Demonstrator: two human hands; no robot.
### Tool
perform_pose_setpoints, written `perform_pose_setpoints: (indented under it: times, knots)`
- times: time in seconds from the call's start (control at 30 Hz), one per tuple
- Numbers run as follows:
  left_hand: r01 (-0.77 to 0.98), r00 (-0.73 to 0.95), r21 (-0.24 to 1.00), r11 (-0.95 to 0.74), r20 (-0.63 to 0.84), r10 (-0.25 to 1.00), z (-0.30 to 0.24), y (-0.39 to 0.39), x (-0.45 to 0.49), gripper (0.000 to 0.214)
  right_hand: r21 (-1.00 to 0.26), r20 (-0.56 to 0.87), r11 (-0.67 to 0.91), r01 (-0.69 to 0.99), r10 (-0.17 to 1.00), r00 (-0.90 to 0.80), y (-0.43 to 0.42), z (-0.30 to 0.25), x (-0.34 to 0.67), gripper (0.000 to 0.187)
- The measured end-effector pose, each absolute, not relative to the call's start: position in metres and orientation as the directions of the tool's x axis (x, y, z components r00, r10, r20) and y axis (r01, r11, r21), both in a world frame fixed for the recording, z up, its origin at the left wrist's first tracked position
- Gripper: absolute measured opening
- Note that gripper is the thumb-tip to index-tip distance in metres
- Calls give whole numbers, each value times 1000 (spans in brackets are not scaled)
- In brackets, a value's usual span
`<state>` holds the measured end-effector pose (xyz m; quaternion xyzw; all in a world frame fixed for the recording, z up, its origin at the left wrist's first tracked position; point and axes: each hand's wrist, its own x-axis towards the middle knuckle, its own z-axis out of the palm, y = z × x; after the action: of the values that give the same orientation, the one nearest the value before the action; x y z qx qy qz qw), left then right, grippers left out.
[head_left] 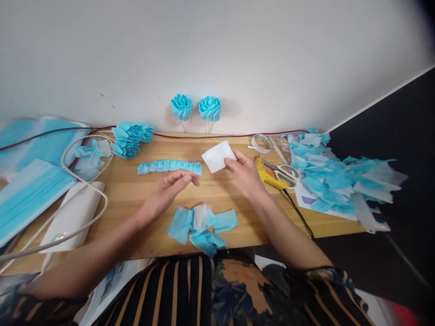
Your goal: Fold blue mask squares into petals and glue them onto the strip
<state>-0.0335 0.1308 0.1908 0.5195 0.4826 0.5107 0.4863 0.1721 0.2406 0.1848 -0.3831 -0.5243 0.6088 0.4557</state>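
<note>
My right hand (pixel 243 172) pinches a small white square of sheet (pixel 217 156) between thumb and fingers, held above the wooden table. My left hand (pixel 178 183) hovers to its left with the fingers curled together, and nothing shows in them. Just beyond that hand lies a row of folded blue pieces (pixel 166 166), standing side by side in a strip. Nearer to me, between my forearms, rests a loose heap of blue and white scraps (pixel 204 226).
Two blue flowers on sticks (pixel 181 107) stand by the wall; more blue flowers (pixel 131 138) lie left. At right are a tape roll (pixel 262 143), scissors (pixel 288 175), a yellow glue gun (pixel 270 175) and a blue sheet pile (pixel 316 172). A white power strip (pixel 73 217) and cables occupy the left.
</note>
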Motion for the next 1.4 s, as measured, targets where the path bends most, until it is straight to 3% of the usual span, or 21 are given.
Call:
perform_pose_setpoints:
  times: [0.07, 0.17, 0.27, 0.53, 0.67, 0.8, 0.93, 1.0, 1.07, 1.2, 1.3, 1.4]
  knots:
    - [-170, -138, 985, 14, -37, 990, 185, 141, -24, 32, -995, 45, 19, -93, 958, -284, 228, 190, 170, 34]
    - [-318, -46, 939, 128, -150, 988, 183, 156, -5, 52, -997, 69, 57, -53, 965, -252, 213, 190, 166, 37]
    - [-342, -20, 922, 180, -199, 980, 187, 164, 3, 45, -998, 54, 43, -49, 965, -255, 206, 185, 166, 39]
    - [-28, 20, 993, 118, -117, 993, 185, 169, -11, 32, -993, -42, 10, 116, 898, -438, 213, 198, 184, 42]
    - [128, 34, 990, 53, -58, 998, 185, 166, -12, 30, -988, -77, 4, 156, 855, -512, 217, 199, 179, 29]
    - [104, 14, 995, 12, -13, 1000, 181, 168, -18, 34, -990, -50, 7, 138, 913, -404, 221, 189, 175, 24]
    - [58, -14, 998, 11, -11, 1000, 175, 167, -23, 33, -983, -33, 49, 175, 900, -435, 223, 185, 178, 23]
    - [125, -63, 991, -53, 61, 996, 175, 163, -22, 29, -966, 47, 156, 205, 889, -455, 222, 187, 180, 18]
    - [247, -118, 958, -148, 181, 976, 179, 158, -21, 19, -910, 218, 355, 216, 850, -479, 221, 191, 182, 12]
    - [357, -159, 894, -271, 344, 925, 186, 148, -18, 12, -662, 563, 730, 168, 633, -532, 220, 194, 185, 18]
    - [230, -178, 942, -243, 287, 941, 184, 147, -18, 11, -593, 658, 797, 118, 564, -499, 222, 187, 186, 19]
    - [-135, -110, 990, -40, 25, 994, 178, 150, -17, 38, -618, 647, 774, 135, 599, -471, 224, 178, 188, 19]
